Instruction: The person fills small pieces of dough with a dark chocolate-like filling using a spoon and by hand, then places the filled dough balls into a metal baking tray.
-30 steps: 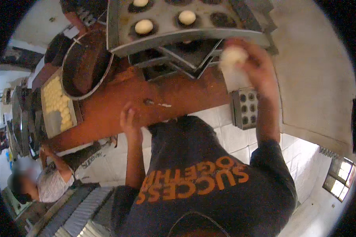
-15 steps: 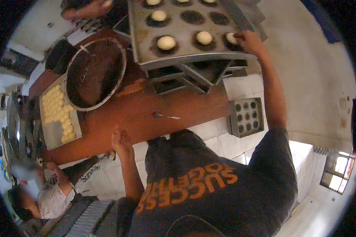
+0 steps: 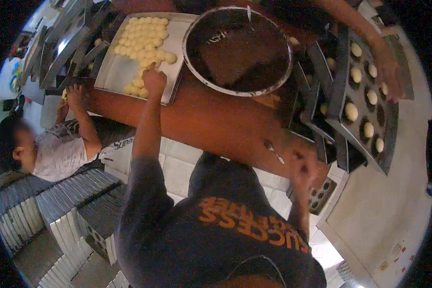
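Few such things show. At about seven o'clock, rows of flat grey-and-white cardboard boxes (image 3: 57, 211) stand packed on edge in stacks, running from the left rim toward the lower middle, near a seated person's back. At about five o'clock, small square labels (image 3: 395, 249) in pale and reddish tones sit on the beige surface by the rim. No screens are visible.
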A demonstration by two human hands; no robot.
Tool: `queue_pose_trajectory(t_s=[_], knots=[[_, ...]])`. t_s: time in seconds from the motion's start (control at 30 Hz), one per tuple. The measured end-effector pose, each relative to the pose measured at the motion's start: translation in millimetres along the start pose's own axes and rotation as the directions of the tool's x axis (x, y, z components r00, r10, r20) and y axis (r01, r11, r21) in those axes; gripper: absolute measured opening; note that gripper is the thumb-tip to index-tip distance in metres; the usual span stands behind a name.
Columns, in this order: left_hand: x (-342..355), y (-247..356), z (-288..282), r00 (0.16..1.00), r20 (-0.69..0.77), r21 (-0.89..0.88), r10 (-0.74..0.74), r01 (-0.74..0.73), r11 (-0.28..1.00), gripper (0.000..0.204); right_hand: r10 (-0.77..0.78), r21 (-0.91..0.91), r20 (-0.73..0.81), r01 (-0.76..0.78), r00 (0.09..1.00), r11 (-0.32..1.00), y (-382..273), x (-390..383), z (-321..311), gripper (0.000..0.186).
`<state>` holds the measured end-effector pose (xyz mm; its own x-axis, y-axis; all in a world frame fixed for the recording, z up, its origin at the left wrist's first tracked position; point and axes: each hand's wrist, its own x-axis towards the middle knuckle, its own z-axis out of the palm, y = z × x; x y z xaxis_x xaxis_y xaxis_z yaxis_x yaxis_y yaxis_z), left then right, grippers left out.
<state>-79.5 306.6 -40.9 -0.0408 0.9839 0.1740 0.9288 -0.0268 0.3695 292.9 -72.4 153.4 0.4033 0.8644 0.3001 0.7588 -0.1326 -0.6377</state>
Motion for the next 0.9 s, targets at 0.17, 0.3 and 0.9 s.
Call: queue_pose_trajectory(t_s=[0.17, 0.3, 0.9], knots=[[46, 34, 30, 0.974, 0.093, 0.282, 0.206, -0.224, 0.933, 0.042, 0.281, 0.086, 0.313, -0.321, 0.907, 0.943, 14, -34, 62, 0.019], [84, 23, 53, 0.987, 0.061, 0.353, 0.148, -0.16, 0.922, 0.037, 0.261, -0.062, 0.314, -0.255, 0.913, 0.965, 54, -54, 71, 0.015], [-275, 81, 25, 0.936, 0.312, -0.166, 0.162, -0.114, 0.979, 0.024, 0.019, -0.045, 0.628, 0.011, 0.778, 0.999, 105, 3, 79, 0.041]])
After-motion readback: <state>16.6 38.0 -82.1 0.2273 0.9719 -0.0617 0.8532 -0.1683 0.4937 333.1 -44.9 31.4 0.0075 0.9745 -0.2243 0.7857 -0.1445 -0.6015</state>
